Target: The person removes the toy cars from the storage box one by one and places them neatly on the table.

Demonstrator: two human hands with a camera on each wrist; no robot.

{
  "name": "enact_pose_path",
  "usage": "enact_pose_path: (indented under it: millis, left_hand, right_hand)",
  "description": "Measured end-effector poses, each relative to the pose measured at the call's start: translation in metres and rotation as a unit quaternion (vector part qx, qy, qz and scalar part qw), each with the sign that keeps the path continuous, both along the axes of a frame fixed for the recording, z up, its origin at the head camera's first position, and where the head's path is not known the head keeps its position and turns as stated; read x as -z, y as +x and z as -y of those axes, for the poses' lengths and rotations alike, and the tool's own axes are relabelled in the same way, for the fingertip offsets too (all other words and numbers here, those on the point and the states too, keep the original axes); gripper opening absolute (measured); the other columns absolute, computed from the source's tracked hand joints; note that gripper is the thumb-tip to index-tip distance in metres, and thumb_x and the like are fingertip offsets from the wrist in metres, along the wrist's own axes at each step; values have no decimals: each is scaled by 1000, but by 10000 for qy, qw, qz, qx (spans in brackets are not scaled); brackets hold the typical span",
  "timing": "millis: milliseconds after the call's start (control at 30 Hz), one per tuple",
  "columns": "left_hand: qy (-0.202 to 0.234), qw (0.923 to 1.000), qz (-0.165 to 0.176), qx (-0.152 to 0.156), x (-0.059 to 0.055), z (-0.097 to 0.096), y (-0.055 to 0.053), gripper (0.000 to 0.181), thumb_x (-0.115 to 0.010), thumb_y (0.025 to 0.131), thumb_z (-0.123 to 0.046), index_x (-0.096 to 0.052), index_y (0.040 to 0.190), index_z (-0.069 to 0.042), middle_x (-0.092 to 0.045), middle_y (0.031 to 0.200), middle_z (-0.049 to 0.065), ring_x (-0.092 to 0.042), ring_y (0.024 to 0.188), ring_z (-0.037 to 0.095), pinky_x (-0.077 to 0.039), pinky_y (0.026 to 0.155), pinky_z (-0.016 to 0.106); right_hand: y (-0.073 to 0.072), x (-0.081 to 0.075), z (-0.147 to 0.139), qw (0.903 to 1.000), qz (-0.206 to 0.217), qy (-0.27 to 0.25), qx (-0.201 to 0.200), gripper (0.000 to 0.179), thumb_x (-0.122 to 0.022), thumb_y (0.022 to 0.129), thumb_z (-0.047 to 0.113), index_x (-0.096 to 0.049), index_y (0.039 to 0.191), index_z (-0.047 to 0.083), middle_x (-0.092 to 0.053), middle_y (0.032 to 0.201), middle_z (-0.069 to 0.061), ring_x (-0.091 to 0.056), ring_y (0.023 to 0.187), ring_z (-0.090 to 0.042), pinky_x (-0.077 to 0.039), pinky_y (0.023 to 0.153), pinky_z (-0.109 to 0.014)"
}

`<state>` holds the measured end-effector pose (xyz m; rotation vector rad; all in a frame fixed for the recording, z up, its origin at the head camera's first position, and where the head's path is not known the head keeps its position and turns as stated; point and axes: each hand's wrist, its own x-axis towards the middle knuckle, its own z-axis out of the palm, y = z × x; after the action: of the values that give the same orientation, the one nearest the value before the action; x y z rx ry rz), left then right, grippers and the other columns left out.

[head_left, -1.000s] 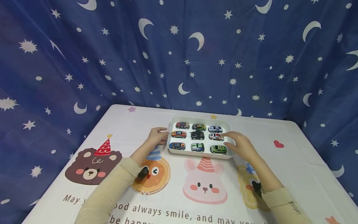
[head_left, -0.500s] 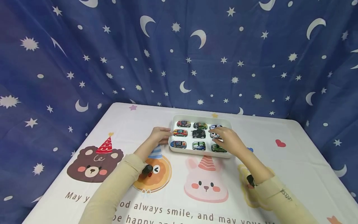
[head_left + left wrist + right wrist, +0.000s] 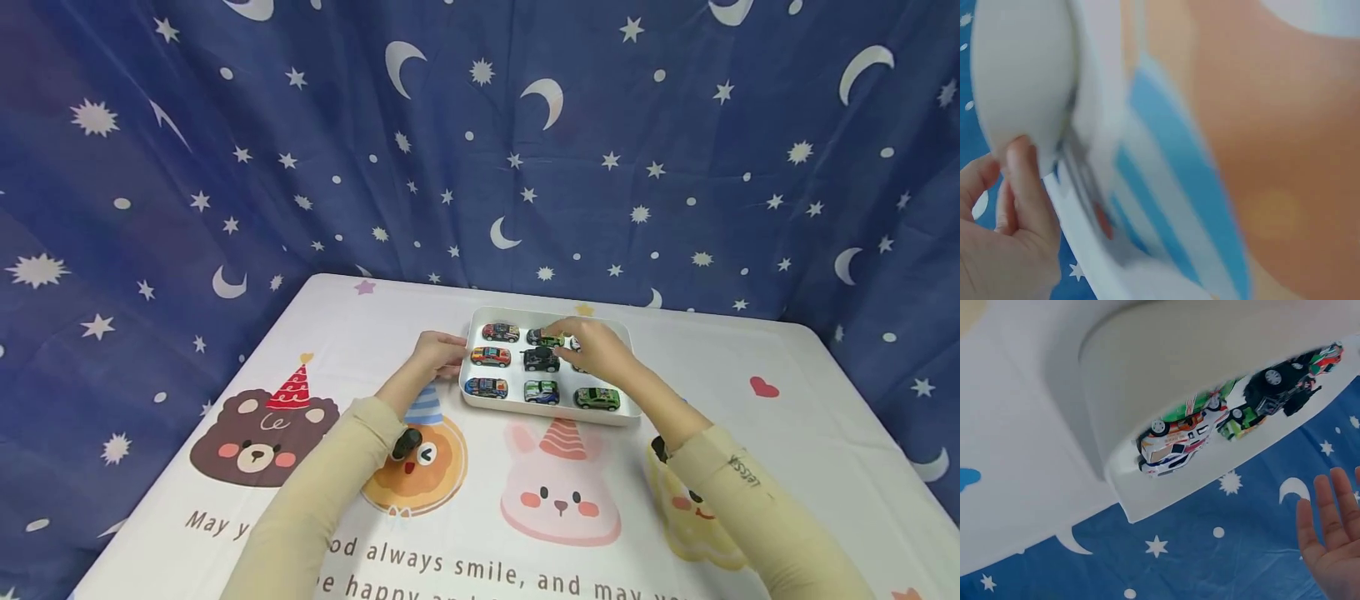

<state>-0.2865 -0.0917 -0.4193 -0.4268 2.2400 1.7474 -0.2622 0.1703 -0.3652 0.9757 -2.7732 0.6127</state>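
Several toy cars stand in rows in a white tray [image 3: 555, 411] on the table. In the head view, my left hand [image 3: 431, 363] touches the tray's left end; the left wrist view shows the fingertips against its wall. My right hand [image 3: 602, 353] hovers over the tray's right half, fingers extended and apparently holding nothing. Its fingertips are near the green-and-black car [image 3: 545, 337] in the back row and the black toy vehicle [image 3: 541, 359] in the centre. It covers most of the right column's back cars, while the green car [image 3: 597, 398] at front right shows.
A white tablecloth [image 3: 435, 567] printed with cartoon animals and lettering covers the table. Behind the table's back edge hangs a blue curtain [image 3: 450, 125] with moons and stars. The tray's raised rim surrounds the cars.
My right hand has moved left from the tray's right edge, across the right column to the middle one. My left hand stays at the left end. The view has shifted slightly.
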Motion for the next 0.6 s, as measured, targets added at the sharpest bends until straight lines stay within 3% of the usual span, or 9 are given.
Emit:
enact_pose_path:
  millis: [200,400,600]
  left_hand:
    - [-842,9922,-859,324,2,-7,6,26,-66,84,-3,-66,109,3,-68,99,19,-63,66,12,-58,58,21]
    - [-1101,9900,-869,147,-3,-10,8,24,-68,81,-1,-66,104,4,-68,97,18,-56,61,10,-56,54,19]
    - [-1434,9836,-1076,211,-1,-7,6,21,-67,79,0,-68,100,4,-69,90,15,-52,51,6,-53,49,16]
  right_hand:
    - [-18,-5,6,9977,665,77,123,31,-68,83,2,-64,113,-1,-65,114,-19,-62,100,-36,-55,86,-46]
    - [-36,-5,21,9941,955,495,168,34,-66,86,7,-61,119,0,-64,117,-18,-60,106,-33,-54,88,-44]
    - [-55,-6,35,9906,1231,600,-8,36,-66,85,6,-60,121,-1,-62,118,-22,-60,108,-36,-55,90,-43]
